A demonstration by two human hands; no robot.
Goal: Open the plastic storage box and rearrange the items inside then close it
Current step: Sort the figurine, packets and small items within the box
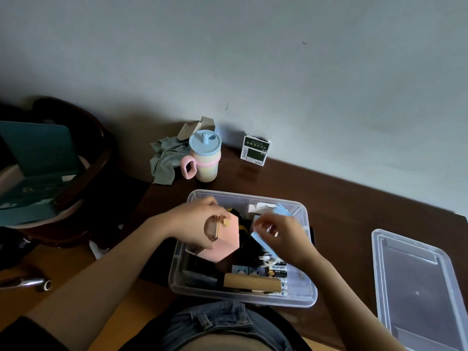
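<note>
From my feed I see a plain pale grey wall (pixel 278 59) filling the upper half, dimly and evenly lit, with a few small dark marks. Against it stands a dark brown wooden table (pixel 342 198). At left sits a dark round-backed chair (pixel 96 153), over an orange-brown floor (pixel 50 262).

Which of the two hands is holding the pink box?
The left hand grips the pink box over the storage box; the right hand holds a light blue item instead.
</note>
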